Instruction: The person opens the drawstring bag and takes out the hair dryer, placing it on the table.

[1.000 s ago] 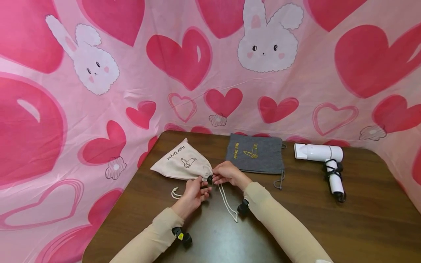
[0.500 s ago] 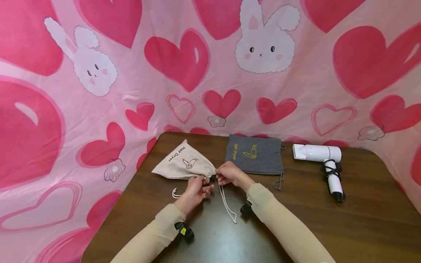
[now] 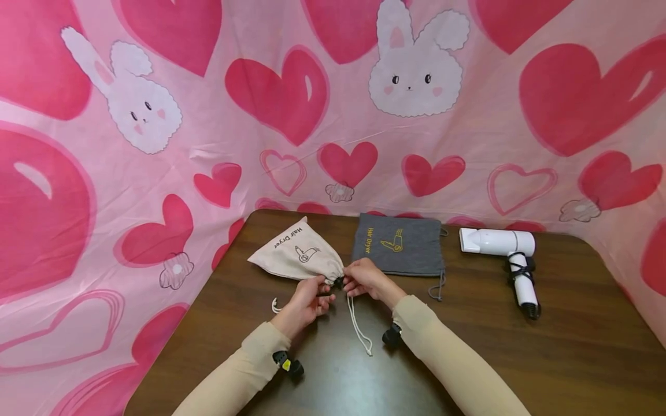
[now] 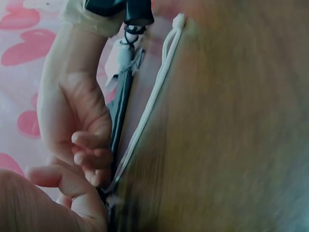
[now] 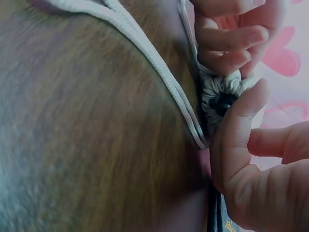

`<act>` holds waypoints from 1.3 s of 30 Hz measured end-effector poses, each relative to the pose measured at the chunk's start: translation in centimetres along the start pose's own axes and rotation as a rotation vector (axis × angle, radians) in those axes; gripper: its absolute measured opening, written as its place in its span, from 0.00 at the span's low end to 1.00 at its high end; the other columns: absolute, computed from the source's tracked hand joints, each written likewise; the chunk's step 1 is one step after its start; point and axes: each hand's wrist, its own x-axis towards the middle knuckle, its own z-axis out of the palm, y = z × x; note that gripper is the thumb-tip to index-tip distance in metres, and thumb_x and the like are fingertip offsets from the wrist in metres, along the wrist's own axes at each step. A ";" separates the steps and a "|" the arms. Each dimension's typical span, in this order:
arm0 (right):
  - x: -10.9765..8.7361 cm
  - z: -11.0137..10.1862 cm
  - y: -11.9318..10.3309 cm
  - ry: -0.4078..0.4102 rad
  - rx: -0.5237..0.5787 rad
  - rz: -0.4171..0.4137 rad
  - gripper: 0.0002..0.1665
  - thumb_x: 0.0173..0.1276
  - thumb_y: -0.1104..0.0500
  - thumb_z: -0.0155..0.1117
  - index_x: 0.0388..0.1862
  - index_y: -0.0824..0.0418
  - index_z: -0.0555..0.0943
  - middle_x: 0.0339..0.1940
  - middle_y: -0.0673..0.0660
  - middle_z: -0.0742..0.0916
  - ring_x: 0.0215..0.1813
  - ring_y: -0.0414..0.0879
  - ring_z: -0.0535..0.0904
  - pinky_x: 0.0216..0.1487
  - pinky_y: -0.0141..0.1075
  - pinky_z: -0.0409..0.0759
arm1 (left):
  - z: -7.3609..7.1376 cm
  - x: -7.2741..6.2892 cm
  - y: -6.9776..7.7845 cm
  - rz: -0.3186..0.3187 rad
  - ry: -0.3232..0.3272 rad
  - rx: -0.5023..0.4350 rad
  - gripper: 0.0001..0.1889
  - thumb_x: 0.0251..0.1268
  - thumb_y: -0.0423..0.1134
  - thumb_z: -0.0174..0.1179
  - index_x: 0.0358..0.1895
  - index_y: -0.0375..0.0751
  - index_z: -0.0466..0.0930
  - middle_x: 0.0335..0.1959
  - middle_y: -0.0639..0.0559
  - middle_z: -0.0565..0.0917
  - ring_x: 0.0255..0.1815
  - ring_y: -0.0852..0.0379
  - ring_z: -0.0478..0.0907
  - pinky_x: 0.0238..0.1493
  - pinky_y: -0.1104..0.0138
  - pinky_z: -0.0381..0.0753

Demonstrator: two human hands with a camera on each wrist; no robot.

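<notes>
A cream drawstring bag (image 3: 291,254), printed "Hair Dryer" with a dryer drawing, lies on the table with its mouth gathered towards me. My left hand (image 3: 307,300) pinches the near side of the gathered mouth, its lower fingers loosely bent. Across from it, my right hand (image 3: 366,277) grips the other side of the mouth. A black cord stop (image 5: 223,103) sits between the hands at the ruffled opening. From there a white drawstring (image 3: 359,326) trails over the table, knotted at its end. Part of the mouth is hidden by fingers.
Behind the right hand lies a grey drawstring bag (image 3: 400,248) with yellow print. A white hair dryer (image 3: 499,241), its cable wrapped round the handle, is farther right. Another white cord end (image 3: 276,306) shows left of the left wrist. A pink heart-print cloth (image 3: 291,34) hangs around the table.
The cream bag has shifted slightly to the right across the table, both hands staying at its gathered mouth. The head view has turned a little. The grey bag and hair dryer have stayed put.
</notes>
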 end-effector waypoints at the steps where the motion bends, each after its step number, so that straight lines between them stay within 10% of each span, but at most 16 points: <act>1: 0.0 0.0 0.0 0.002 0.007 0.003 0.08 0.81 0.65 0.55 0.47 0.71 0.77 0.27 0.57 0.81 0.20 0.40 0.80 0.22 0.31 0.82 | 0.0 -0.1 -0.1 0.000 0.002 -0.001 0.09 0.85 0.38 0.48 0.44 0.35 0.71 0.27 0.52 0.74 0.19 0.60 0.78 0.17 0.77 0.67; 39: 0.2 0.1 0.1 0.038 -0.029 -0.032 0.06 0.80 0.67 0.57 0.43 0.70 0.79 0.30 0.57 0.83 0.22 0.40 0.80 0.23 0.29 0.79 | 0.6 -1.0 -1.2 0.009 0.018 -0.046 0.09 0.87 0.38 0.46 0.52 0.34 0.69 0.25 0.53 0.78 0.18 0.60 0.78 0.17 0.76 0.66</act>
